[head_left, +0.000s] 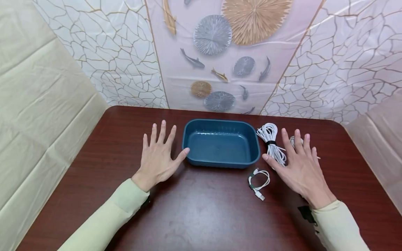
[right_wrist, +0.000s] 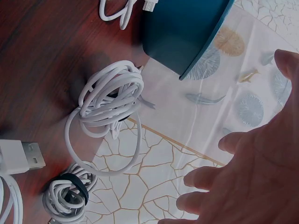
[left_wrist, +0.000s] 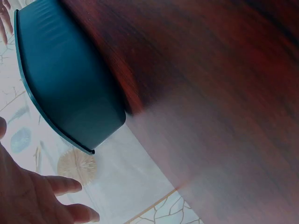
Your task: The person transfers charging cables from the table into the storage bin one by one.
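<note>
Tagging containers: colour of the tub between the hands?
Dark teal-blue; the tub shows best in the head view.

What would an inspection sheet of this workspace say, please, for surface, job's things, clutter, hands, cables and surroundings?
Surface: dark red-brown table, glossy.
Job's things: blue container, upright, open-topped; large white cable bundle beside it, on the right; small looped USB cable nearer the person.
Clutter: nothing seen.
Hands: left hand by the container's left side, right hand near the bundle; both with fingers spread, holding nothing.
Cables: bundle has a black tie; the right wrist view also shows a tied coil and a larger-looking USB plug.
Surroundings: patterned sheet behind.
</note>
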`<move>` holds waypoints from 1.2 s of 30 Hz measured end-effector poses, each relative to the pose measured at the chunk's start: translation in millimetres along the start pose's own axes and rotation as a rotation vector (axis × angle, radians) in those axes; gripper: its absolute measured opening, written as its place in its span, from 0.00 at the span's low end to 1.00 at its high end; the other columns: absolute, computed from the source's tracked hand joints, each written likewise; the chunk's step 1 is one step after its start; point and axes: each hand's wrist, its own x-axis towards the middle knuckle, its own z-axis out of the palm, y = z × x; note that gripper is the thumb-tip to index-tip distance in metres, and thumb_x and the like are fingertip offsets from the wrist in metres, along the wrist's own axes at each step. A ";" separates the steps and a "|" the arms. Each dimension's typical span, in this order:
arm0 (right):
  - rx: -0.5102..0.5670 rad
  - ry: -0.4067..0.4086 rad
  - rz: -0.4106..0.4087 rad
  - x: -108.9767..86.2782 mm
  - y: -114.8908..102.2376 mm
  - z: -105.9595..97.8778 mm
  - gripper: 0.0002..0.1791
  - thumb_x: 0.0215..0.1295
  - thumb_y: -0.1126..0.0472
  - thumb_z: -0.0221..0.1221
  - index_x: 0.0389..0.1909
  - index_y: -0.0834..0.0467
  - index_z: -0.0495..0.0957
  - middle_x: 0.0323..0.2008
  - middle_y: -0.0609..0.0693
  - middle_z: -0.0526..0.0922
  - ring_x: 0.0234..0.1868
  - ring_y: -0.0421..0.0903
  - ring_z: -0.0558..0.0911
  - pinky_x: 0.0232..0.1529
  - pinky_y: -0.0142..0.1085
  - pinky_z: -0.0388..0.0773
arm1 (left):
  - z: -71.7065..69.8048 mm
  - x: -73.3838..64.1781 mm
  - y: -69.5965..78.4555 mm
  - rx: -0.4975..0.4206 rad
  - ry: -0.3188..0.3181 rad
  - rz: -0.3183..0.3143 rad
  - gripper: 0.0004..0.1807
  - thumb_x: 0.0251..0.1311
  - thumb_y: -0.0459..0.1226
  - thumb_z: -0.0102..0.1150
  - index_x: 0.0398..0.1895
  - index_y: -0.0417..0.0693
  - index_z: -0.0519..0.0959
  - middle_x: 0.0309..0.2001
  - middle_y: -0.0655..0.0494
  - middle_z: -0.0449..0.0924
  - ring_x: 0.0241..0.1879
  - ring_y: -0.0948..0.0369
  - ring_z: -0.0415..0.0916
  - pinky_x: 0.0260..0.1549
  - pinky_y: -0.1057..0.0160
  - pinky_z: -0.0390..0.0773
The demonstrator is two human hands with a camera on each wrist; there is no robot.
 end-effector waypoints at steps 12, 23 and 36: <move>0.011 0.032 -0.025 -1.1 2.2 -1.2 0.54 0.67 0.29 0.54 0.83 0.51 0.42 0.78 0.75 0.44 0.80 0.74 0.32 0.77 0.72 0.32 | 1.3 2.2 0.2 -0.087 0.040 0.028 0.47 0.68 0.70 0.38 0.83 0.56 0.51 0.84 0.45 0.39 0.82 0.40 0.41 0.77 0.35 0.54; -0.010 0.028 -0.074 1.1 3.5 -3.3 0.57 0.64 0.29 0.58 0.83 0.55 0.45 0.74 0.77 0.56 0.75 0.77 0.54 0.76 0.72 0.47 | 0.1 3.1 4.5 -0.238 0.067 0.017 0.40 0.69 0.58 0.50 0.79 0.50 0.60 0.81 0.43 0.53 0.78 0.44 0.55 0.71 0.37 0.67; 0.026 0.088 -0.115 1.9 3.8 -2.5 0.49 0.62 0.33 0.64 0.75 0.60 0.62 0.66 0.68 0.68 0.65 0.69 0.67 0.59 0.69 0.69 | -2.2 9.4 12.1 -0.384 0.108 -0.064 0.28 0.71 0.50 0.54 0.71 0.51 0.70 0.61 0.48 0.73 0.56 0.52 0.70 0.44 0.49 0.82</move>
